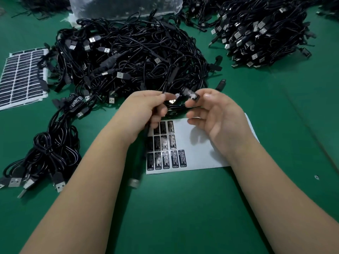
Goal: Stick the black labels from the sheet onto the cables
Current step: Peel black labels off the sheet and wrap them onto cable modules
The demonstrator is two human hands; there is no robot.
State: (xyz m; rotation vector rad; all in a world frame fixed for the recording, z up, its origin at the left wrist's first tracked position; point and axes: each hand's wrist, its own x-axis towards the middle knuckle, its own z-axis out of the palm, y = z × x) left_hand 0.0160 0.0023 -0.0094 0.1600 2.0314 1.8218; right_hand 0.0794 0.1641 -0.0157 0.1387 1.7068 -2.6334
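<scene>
Hands [145, 109] [216, 114] pinching cable [189, 94] above label sheet [201, 143]

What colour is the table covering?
Green, seen plainly in the head view.

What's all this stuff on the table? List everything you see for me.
Table: one, green, under everything.
Label sheet: one, white with black labels on its left part, below the hands.
Used sheets: a stack, white with dark grid, far left.
Cable pile: one, black, centre.
Second cable pile: one, black, top right.
Cable bundle: one, black, lower left.
Plastic bag: one, clear, top.
Left hand: grips a cable.
Right hand: pinches a black label.
</scene>
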